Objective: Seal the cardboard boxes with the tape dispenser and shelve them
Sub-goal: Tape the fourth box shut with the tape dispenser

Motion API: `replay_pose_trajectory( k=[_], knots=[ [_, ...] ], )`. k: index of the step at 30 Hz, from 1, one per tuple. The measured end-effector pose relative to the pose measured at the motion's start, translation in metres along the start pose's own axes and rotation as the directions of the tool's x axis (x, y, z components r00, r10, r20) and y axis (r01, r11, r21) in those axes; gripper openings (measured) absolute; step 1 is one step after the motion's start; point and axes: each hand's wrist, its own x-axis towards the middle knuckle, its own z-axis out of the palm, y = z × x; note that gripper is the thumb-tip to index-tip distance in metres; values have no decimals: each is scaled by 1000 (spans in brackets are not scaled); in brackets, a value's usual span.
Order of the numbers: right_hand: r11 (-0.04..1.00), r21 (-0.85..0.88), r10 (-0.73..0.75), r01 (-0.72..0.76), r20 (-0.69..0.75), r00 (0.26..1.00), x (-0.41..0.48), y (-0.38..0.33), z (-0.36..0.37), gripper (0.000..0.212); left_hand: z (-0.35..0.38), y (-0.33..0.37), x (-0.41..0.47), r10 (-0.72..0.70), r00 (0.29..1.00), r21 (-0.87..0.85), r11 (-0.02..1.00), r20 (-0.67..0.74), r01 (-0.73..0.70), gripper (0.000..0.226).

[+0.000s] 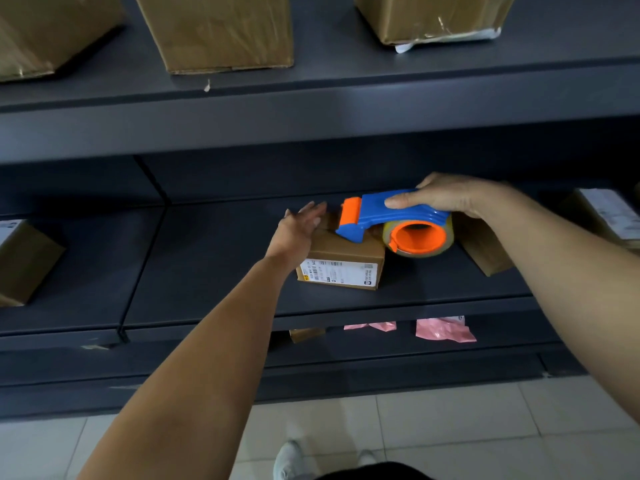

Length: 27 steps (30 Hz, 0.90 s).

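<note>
Floor: pale tiles beneath me, with the toe of my shoe at the lower edge. Anything that slides off the shelving would land here.
Lower shelf: pink bags lie just under the working level and play no part in this step.
Middle shelf: dark, smooth-looking metal that carries the small box. I judge it gives little friction, so a hard pull of tape could skate the box along it.
Small box: the task's thing, standing near the middle of this shelf and set back from its front edge, with its printed label facing me. It looks light, so it may tip or turn under the dispenser.
Left hand: fingers straight and close together, laid at the box's upper left edge and gripping nothing. A flat hand steadies weakly; if it lifts, the box is free to shift.
Right hand: fingers curled round the tape dispenser's handle, thumb along its near side.
Tape dispenser: blue and orange, with its front end on the box top and the tape roll overhanging the box's right side. I cannot tell whether any tape is stuck down. A skewed stroke would lay the strip off the seam or wrinkle it.
Neighbour box: just behind my right wrist, where my forearm could nudge it.
Upper shelf: larger boxes stand above, well apart from my hands.
</note>
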Motion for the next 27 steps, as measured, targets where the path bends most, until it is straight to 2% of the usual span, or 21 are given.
replay_pose_trajectory(
  k=[3,6,11,14,16,17,20,21,26,27],
  knots=[
    [998,-4,69,-69,-35,997,-15,30,-11,57,-5,-6,0,-32,999,-27,999,27,33,40],
    [995,20,103,-103,-20,994,-30,62,-25,64,-4,-4,2,4,999,4,1000,41,-4,39],
    [989,-34,146,-146,1,989,-41,61,-28,39,-3,-2,0,43,999,62,997,32,-45,40],
    [986,-58,159,-158,8,987,-46,57,-29,38,-3,-4,0,43,999,77,996,23,-45,40],
    [984,-70,164,-162,24,986,-47,58,-30,45,-1,-5,0,35,999,73,997,16,-36,39],
    [985,-73,157,-154,29,987,-47,58,-30,55,-2,-5,0,31,999,68,997,15,-32,39],
    [991,-85,109,-106,26,994,-46,59,-32,103,-3,-4,0,45,999,87,995,21,-46,40],
    [991,-95,98,-95,33,995,-45,60,-32,110,-2,-4,0,51,998,93,994,24,-53,40],
    [984,-146,101,-98,15,995,-41,58,-37,104,-2,-6,0,54,998,92,994,26,-56,40],
    [983,-152,107,-104,8,994,-40,56,-36,97,-3,-5,1,57,998,98,993,26,-60,40]
  ],
)
